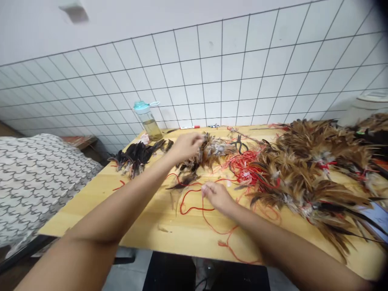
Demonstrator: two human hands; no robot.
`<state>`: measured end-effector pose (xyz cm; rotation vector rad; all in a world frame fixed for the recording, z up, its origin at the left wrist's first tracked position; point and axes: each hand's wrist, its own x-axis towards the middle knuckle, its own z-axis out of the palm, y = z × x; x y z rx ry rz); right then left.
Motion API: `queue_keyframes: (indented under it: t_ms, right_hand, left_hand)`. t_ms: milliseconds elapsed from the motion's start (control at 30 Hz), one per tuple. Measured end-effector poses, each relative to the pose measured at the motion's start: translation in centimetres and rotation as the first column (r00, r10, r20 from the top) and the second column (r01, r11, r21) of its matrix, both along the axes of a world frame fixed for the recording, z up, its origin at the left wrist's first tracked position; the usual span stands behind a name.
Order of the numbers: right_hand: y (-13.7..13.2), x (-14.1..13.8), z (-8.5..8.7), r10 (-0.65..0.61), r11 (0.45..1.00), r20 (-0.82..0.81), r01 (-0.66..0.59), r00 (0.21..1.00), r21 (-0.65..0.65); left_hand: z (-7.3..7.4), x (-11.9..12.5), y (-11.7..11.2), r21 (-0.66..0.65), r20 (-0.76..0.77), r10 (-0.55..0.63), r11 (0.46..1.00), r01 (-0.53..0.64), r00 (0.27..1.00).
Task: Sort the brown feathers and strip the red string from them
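My left hand (187, 146) reaches over a small pile of brown and grey feathers (216, 149) near the middle of the table. Its fingers are curled together and slightly blurred; whatever lies between them is hidden. Lower and to the right, my right hand (218, 196) is closed in a pinch on a red string (194, 208). The string loops loosely over the wood below the hand. A tangled heap of red string (245, 165) lies just beyond the right hand. Dark loose feathers (183, 181) rest between my two hands.
Large bundles of brown feathers (321, 153) spread over the right side of the wooden table (139, 226). Black-handled scissors (239, 144) lie behind the red heap. At the back left stand a water bottle (149, 121) and black feathers (136, 155). A marker (190, 127) lies by the tiled wall.
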<state>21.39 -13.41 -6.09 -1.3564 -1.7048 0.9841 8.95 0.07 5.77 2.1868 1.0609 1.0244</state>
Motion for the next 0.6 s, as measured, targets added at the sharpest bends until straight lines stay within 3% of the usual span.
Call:
queue_keyframes:
  t_ms: [33,100,133,200,267,400,600]
  right_hand:
    - [-0.2,-0.1,-0.1,0.035,0.993,0.16,-0.051,0.987,0.102]
    - [-0.7,0.0,0.1,0.117,0.955,0.461,-0.227,0.88,0.19]
    - [-0.8,0.2,0.3,0.097,0.949,0.529,-0.239,0.843,0.207]
    - [-0.7,0.7,0.7,0.063,0.95,0.593,-0.23,0.802,0.21]
    - [-0.5,1.3,0.8,0.038,0.963,0.614,-0.194,0.788,0.189]
    - [0.0,1.8,0.5,0.031,0.973,0.615,-0.163,0.788,0.16]
    - [0.1,1.4,0.2,0.013,0.965,0.625,-0.175,0.78,0.198]
  left_hand:
    - [-0.1,3.4,0.5,0.001,-0.047,-0.067,0.998,0.067,0.997]
    - [-0.9,10.0,1.8,-0.116,-0.155,-0.095,0.99,0.077,0.983]
    - [-1.5,12.9,2.4,-0.222,-0.195,-0.079,0.974,0.034,0.978]
    - [-3.0,17.6,3.8,-0.306,-0.23,-0.079,0.952,0.005,0.97]
    - [-4.4,20.7,5.0,-0.375,-0.241,-0.089,0.927,-0.008,0.966]
    - [-6.4,23.2,7.0,-0.484,-0.233,-0.084,0.874,-0.041,0.969]
    - [-7.5,22.8,9.2,-0.591,-0.065,-0.022,0.806,-0.021,0.998]
